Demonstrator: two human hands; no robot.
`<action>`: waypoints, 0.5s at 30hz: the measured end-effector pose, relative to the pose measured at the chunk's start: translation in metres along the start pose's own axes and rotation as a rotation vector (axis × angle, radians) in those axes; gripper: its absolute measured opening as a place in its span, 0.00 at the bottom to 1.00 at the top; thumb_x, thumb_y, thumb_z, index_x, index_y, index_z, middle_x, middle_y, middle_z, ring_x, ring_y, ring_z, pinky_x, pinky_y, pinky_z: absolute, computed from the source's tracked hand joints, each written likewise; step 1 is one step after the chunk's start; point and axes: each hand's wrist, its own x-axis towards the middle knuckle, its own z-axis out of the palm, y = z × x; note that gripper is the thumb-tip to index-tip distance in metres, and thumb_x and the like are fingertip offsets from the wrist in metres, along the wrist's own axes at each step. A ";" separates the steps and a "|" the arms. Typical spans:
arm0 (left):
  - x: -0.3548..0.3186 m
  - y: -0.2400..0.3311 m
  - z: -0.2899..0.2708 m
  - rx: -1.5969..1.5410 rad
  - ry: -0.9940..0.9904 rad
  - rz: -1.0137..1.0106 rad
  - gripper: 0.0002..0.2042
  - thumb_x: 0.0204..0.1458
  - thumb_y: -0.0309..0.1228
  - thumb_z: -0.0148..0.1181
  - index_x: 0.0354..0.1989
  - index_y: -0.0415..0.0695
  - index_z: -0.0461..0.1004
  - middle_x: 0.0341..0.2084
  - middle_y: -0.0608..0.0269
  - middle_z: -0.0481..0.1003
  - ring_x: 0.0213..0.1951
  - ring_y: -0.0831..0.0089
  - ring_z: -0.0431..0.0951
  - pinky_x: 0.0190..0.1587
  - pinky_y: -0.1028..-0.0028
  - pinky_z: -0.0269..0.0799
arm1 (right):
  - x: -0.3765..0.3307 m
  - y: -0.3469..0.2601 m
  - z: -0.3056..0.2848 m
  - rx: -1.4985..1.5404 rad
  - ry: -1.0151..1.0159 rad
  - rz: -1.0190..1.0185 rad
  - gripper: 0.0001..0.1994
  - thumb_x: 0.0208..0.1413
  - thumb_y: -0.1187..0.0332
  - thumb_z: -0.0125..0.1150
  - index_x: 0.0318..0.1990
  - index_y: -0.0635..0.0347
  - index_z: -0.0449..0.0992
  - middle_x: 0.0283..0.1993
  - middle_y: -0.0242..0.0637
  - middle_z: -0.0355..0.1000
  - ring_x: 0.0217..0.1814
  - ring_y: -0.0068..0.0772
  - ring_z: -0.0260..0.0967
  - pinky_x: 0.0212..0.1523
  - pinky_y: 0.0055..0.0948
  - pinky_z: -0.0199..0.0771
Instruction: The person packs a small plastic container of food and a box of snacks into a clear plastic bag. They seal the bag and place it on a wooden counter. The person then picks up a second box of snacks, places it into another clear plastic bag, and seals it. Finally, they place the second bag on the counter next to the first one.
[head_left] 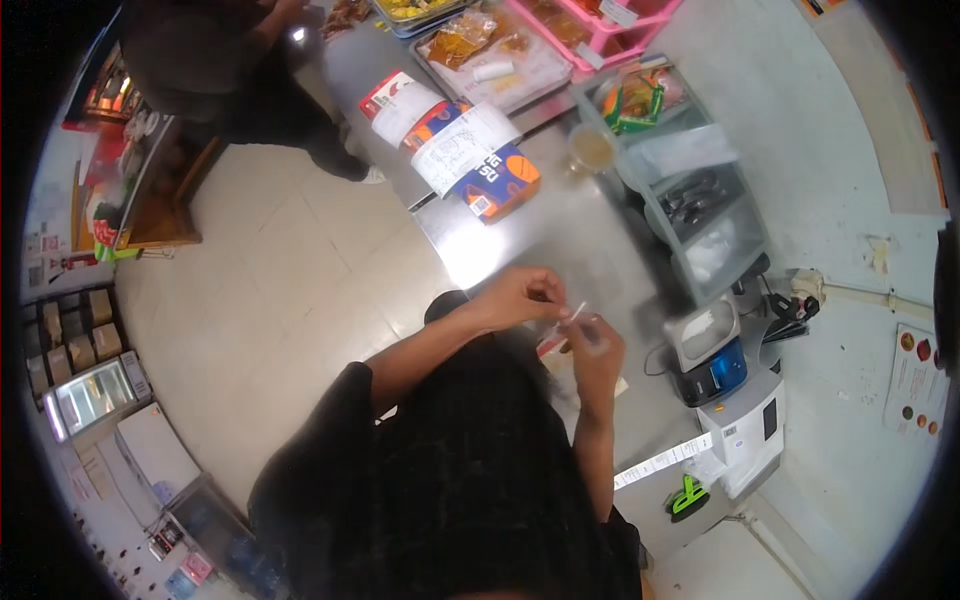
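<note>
My left hand point(522, 297) is closed in a pinch over the metal counter, its fingertips close to my right hand. Whatever its fingers grip is too small to make out. My right hand point(597, 347) is closed too, slightly blurred, and a thin white strip point(579, 311) pokes out between its fingertips. Just under the hands shows a red and white piece of packaging point(550, 346), partly hidden by the right hand; I cannot tell whether a hand touches it.
Boxes with paper slips point(497, 182) stand on the metal counter point(600, 240) ahead. Behind them are a tray of food bags point(545, 75) and pink baskets point(585, 45). At right, a grey divided organiser point(700, 215) and a label printer point(745, 430). Another person point(200, 60) stands far left.
</note>
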 end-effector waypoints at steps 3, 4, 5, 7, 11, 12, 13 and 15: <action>0.001 0.015 0.000 0.003 0.020 0.037 0.12 0.50 0.24 0.66 0.40 0.44 0.70 0.33 0.71 0.74 0.36 0.84 0.73 0.38 0.81 0.69 | 0.002 0.007 0.003 -0.098 0.122 -0.097 0.07 0.54 0.72 0.64 0.37 0.67 0.78 0.28 0.34 0.76 0.23 0.19 0.69 0.29 0.21 0.70; 0.002 0.019 -0.011 0.016 0.038 0.021 0.12 0.50 0.24 0.66 0.40 0.44 0.70 0.33 0.71 0.74 0.36 0.84 0.73 0.38 0.81 0.69 | 0.010 0.004 0.016 -0.107 0.138 -0.131 0.08 0.54 0.72 0.64 0.37 0.67 0.78 0.28 0.34 0.75 0.23 0.18 0.68 0.27 0.20 0.69; 0.004 0.022 -0.023 0.029 0.054 0.004 0.11 0.50 0.24 0.66 0.39 0.44 0.70 0.33 0.70 0.74 0.36 0.84 0.73 0.38 0.81 0.69 | 0.017 0.001 0.029 -0.118 0.154 -0.163 0.08 0.54 0.72 0.64 0.37 0.68 0.77 0.27 0.34 0.75 0.23 0.17 0.67 0.25 0.19 0.68; 0.010 0.016 -0.019 -0.086 0.119 -0.019 0.09 0.51 0.25 0.65 0.38 0.43 0.70 0.34 0.69 0.74 0.36 0.83 0.73 0.40 0.80 0.69 | 0.016 -0.023 0.037 -0.124 0.175 -0.142 0.08 0.54 0.71 0.64 0.36 0.68 0.77 0.27 0.32 0.74 0.22 0.16 0.66 0.21 0.18 0.65; 0.012 0.016 -0.018 -0.121 0.141 -0.052 0.11 0.52 0.25 0.64 0.42 0.40 0.71 0.35 0.68 0.75 0.40 0.81 0.75 0.44 0.79 0.70 | 0.026 -0.026 0.038 0.093 0.192 -0.021 0.07 0.54 0.71 0.64 0.35 0.66 0.76 0.27 0.32 0.73 0.20 0.14 0.64 0.15 0.17 0.60; 0.010 0.026 -0.019 -0.089 0.136 -0.038 0.11 0.52 0.25 0.64 0.43 0.39 0.71 0.35 0.68 0.75 0.41 0.80 0.75 0.45 0.79 0.70 | 0.028 -0.027 0.037 0.059 0.178 -0.010 0.07 0.55 0.71 0.64 0.36 0.66 0.76 0.27 0.32 0.73 0.19 0.14 0.64 0.15 0.17 0.60; 0.010 0.031 -0.020 -0.059 0.133 -0.023 0.12 0.52 0.25 0.64 0.44 0.39 0.71 0.34 0.67 0.75 0.41 0.79 0.76 0.46 0.78 0.70 | 0.029 -0.029 0.035 0.023 0.162 0.000 0.07 0.55 0.71 0.63 0.36 0.66 0.76 0.27 0.33 0.72 0.19 0.14 0.63 0.14 0.17 0.59; 0.012 0.029 -0.025 0.021 0.098 -0.001 0.14 0.52 0.24 0.64 0.46 0.38 0.71 0.34 0.66 0.75 0.41 0.79 0.76 0.46 0.78 0.71 | 0.030 -0.031 0.033 -0.042 0.123 0.020 0.07 0.56 0.70 0.62 0.37 0.66 0.75 0.27 0.33 0.71 0.18 0.15 0.62 0.14 0.17 0.59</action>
